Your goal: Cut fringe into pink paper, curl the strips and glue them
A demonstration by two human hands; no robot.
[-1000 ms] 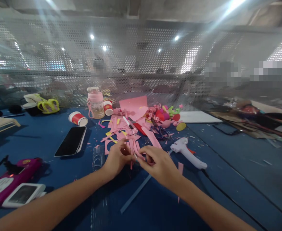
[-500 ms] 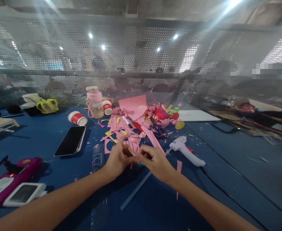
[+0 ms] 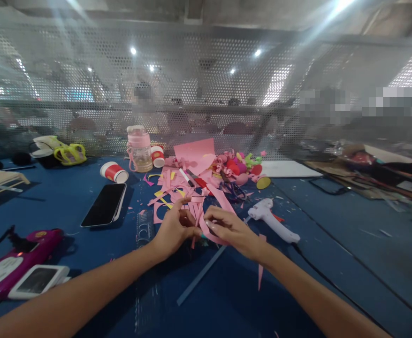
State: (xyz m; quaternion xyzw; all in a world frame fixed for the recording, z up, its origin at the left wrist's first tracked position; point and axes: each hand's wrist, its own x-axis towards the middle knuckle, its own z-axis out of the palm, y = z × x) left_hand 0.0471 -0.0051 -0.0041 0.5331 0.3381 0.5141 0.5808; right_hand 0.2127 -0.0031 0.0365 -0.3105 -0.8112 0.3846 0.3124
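Head view, left to right. A magenta device [image 3: 16, 256] with a white screened gadget [image 3: 39, 280] lies at the near left edge; beyond it a tipped red paper cup [image 3: 113, 172] and a face-down phone [image 3: 104, 204]. A pink bottle [image 3: 139, 149] stands before the mesh screen [image 3: 206, 84].

At centre, the left hand [image 3: 172, 230] and right hand [image 3: 229, 227] meet over the blue table [image 3: 332, 263], both pinching a pink paper strip [image 3: 202, 225] between fingertips. Behind them lies a heap of pink offcuts [image 3: 188, 188]; right of it, a white glue gun [image 3: 272, 219].

Judged from the heap, much cutting is done; the strip seems only partly shaped. The fingers hide its form, and the background is blurred.
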